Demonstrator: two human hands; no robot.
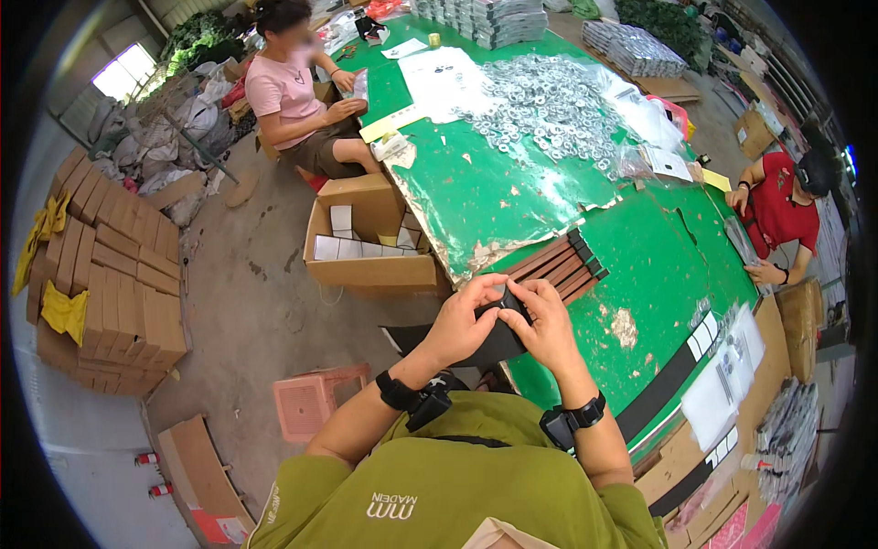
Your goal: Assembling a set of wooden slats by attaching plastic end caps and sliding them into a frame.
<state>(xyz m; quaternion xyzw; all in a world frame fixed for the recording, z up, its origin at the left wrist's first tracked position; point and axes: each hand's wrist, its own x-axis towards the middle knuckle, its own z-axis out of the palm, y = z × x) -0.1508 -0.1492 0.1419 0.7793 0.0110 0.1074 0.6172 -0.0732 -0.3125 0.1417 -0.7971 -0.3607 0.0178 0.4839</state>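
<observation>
My left hand [465, 318] and my right hand [546, 328] meet at the near edge of the green table [654, 265]. Between their fingertips both pinch the end of a black strip [498, 342]. The strip looks flat and flexible; part of it passes under my left wrist, with a pale tip showing at the left. Just beyond my fingers lies a row of brown strips with black ends [560, 267], side by side on the table. Exactly how the pinched end is folded or fastened is hidden by my fingers.
A large pile of grey metal rings [549, 105] covers the table's far part. An open carton [372, 265] with white boxes stands at its left. Co-workers sit at the far left [294, 101] and right [788, 206]. A pink stool [306, 407] stands left of me.
</observation>
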